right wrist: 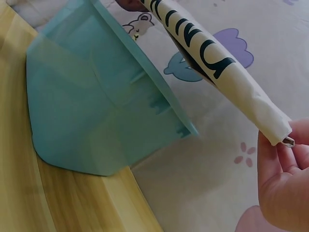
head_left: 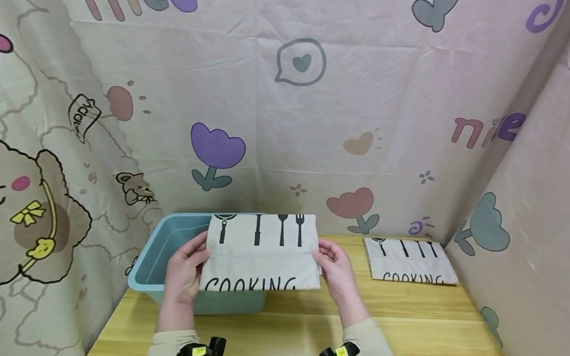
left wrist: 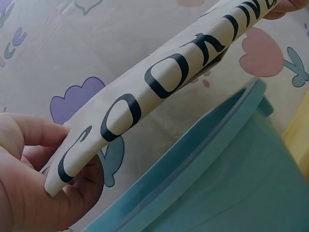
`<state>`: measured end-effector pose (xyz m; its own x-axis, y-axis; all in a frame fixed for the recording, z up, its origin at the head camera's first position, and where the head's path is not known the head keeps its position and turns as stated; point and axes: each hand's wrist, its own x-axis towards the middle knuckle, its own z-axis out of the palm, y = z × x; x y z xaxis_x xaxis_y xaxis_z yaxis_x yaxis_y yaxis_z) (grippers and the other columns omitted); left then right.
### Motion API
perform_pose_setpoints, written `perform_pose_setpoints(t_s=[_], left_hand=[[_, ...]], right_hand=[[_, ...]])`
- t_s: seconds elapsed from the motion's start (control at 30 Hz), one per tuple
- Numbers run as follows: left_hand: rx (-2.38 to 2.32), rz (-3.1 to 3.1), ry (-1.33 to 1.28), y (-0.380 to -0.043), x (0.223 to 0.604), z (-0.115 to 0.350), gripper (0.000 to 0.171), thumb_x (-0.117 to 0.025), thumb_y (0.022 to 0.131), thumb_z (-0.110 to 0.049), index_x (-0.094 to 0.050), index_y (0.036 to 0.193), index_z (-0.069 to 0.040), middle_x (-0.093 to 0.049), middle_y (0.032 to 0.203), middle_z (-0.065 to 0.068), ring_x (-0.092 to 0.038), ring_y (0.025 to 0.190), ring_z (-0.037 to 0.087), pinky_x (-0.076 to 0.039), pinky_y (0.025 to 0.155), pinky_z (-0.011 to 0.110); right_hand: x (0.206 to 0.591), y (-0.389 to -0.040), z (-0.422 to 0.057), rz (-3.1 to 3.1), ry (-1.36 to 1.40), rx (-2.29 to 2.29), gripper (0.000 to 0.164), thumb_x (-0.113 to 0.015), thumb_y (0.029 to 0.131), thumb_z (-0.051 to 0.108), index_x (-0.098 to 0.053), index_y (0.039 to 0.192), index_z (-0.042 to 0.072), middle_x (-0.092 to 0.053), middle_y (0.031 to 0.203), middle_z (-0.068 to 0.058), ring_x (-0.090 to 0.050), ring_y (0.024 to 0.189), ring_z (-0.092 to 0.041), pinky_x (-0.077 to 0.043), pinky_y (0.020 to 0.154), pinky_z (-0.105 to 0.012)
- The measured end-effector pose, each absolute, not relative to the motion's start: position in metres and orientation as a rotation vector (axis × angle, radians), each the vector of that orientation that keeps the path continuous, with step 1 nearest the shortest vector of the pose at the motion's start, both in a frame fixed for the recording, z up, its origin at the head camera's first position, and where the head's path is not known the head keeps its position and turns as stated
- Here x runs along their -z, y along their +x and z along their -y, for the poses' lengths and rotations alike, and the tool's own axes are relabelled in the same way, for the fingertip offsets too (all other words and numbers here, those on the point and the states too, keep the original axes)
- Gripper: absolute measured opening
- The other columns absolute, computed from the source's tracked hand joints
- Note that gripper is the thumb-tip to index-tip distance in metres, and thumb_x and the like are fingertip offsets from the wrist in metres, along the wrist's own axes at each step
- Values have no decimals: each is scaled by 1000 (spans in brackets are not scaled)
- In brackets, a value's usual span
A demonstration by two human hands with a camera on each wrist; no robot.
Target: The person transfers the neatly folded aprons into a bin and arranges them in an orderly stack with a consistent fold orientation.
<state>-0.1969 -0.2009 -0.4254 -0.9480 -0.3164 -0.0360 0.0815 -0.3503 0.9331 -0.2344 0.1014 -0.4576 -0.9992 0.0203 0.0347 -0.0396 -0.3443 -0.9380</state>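
Observation:
A folded white cloth (head_left: 261,260), printed with black kitchen utensils and the word COOKING, is held up by its two side edges. My left hand (head_left: 186,265) pinches its left edge, thumb on top and fingers underneath, as the left wrist view shows too. On the opposite edge my right hand (head_left: 336,271) grips the cloth between thumb and fingers. The cloth hangs in front of a blue-green plastic bin (head_left: 149,270) and covers part of its opening. In the right wrist view the folded edge of the cloth (right wrist: 241,92) runs taut between both hands.
A second folded cloth (head_left: 411,260) with the same print lies flat at the right back of the wooden table (head_left: 403,332). Behind the table hangs a printed curtain (head_left: 290,117), with more curtain at both sides. Each wrist wears a black strap.

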Motion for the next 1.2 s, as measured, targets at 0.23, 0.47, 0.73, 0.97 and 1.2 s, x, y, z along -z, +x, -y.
perform_pose_setpoints(t_s=[0.23, 0.47, 0.73, 0.97, 1.2], left_hand=[[2323, 1654, 316, -198, 421, 212, 46, -57, 92, 13, -56, 137, 2, -71, 95, -10, -64, 90, 4, -53, 75, 20], [2278, 1718, 340, -202, 416, 224, 48, -56, 93, 12, -50, 140, 3, -71, 95, -13, -64, 91, 4, -54, 76, 21], [2228, 1745, 412, -204, 416, 236, 48, -57, 92, 11, -53, 139, -1, -71, 93, -17, -65, 90, 3, -54, 74, 21], [2197, 1811, 426, -205, 417, 250, 43, -61, 93, 6, -65, 130, -14, -72, 90, -17, -65, 86, 3, -54, 70, 22], [2162, 1862, 488, -209, 412, 265, 45, -62, 93, 4, -60, 136, -9, -71, 89, -18, -66, 84, 3, -55, 70, 21]], right_hand=[[454, -236, -90, 1802, 44, -2538, 34, -59, 92, -9, -51, 125, -15, -62, 95, -4, -62, 78, -11, -55, 66, -25], [449, -240, -80, 1856, 76, -2503, 34, -60, 92, -8, -53, 125, -14, -60, 96, -6, -61, 80, -12, -55, 67, -25], [448, -245, -65, 1879, 71, -2505, 33, -61, 92, -7, -55, 123, -13, -61, 97, -7, -61, 80, -12, -54, 66, -24], [449, -251, -56, 1954, 78, -2455, 32, -63, 91, -6, -58, 122, -11, -60, 97, -9, -58, 81, -13, -51, 65, -24], [444, -255, -44, 2009, 132, -2399, 29, -63, 91, -6, -59, 119, -10, -60, 96, -7, -58, 80, -13, -50, 65, -25]])
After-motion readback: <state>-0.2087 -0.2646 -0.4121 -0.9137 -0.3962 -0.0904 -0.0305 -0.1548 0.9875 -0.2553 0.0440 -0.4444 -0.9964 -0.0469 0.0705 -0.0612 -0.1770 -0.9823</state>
